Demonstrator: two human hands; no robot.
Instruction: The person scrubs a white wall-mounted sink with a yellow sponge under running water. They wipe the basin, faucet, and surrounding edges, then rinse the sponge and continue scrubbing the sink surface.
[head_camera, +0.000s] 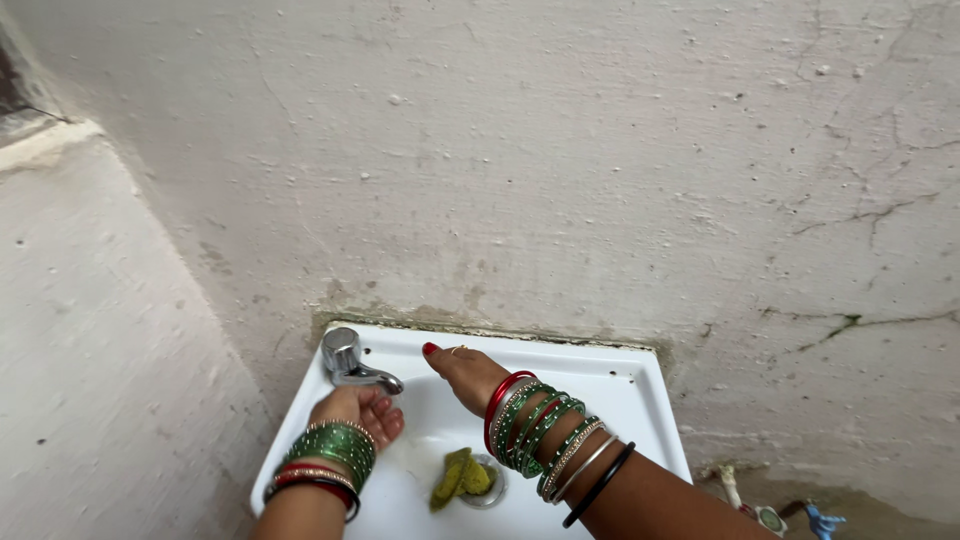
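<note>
Head view, looking down into a white wall-hung sink (620, 385) set against a cracked plaster wall (600, 150).

Left hand (362, 412): cupped, palm up, fingers curled loosely, directly beneath the spout of the chrome tap (350, 365). Grasps nothing. No water stream can be made out at the spout. Stack of green and red bangles on the wrist.

Right hand (465, 372): extended flat over the basin, fingers reaching toward the back rim, just right of the tap and not touching it. Released, empty. Red nail polish, a ring on one finger, green, red, silver and black bangles along the forearm.

Yellow-green scrub pad (460, 478): lying in the basin bottom, partly over the drain, between the two forearms and nearer the body than either hand. Untouched by both.

Handling judgement:
- Tap: rigid metal, fixed, likely slick when wet; take hold on the round top knob, above the left hand.
- Scrub pad: light, soft, compressible, probably sodden; a pinch on any edge should lift it.

Floor to the far right of the right arm: a small blue object, too small to identify.
</note>
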